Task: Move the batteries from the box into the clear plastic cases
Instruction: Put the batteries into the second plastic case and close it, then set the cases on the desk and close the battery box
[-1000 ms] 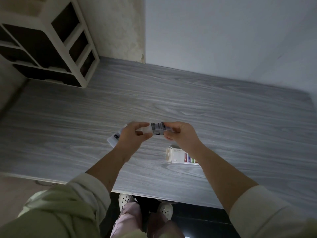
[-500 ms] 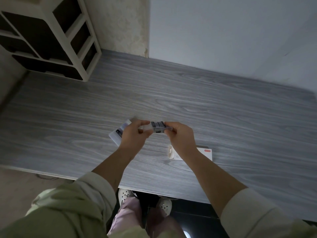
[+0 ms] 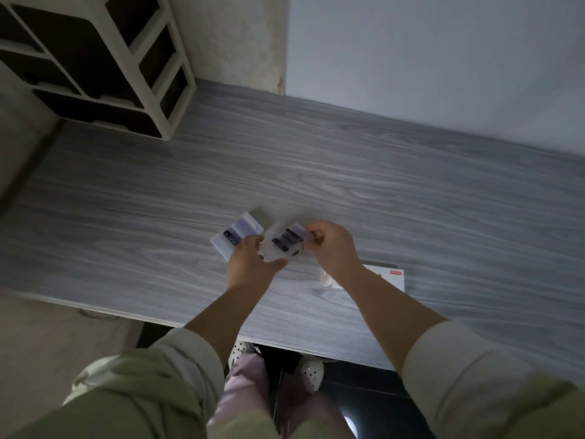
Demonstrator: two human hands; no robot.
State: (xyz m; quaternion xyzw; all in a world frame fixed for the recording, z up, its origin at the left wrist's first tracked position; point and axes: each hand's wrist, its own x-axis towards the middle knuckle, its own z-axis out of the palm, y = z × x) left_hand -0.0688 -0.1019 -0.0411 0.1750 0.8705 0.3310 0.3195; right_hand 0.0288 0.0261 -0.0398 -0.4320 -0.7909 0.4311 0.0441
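Observation:
Both hands hold a clear plastic case (image 3: 288, 243) with a dark label just above the grey table (image 3: 443, 198). My left hand (image 3: 251, 264) grips its lower left edge. My right hand (image 3: 332, 248) pinches its right end. A second clear plastic case (image 3: 234, 237), also dark-labelled, lies flat on the table just left of my left hand. The white battery box (image 3: 384, 275) lies on the table under my right forearm, which hides most of it. No loose batteries show.
A white shelf unit (image 3: 104, 64) with dark compartments stands at the table's back left corner. Walls close the back. The table's front edge (image 3: 285, 340) runs just above my knees and shoes.
The held case has tilted so its labelled face shows more. The view shifted, bringing the second case on the table fully into sight left of my left hand.

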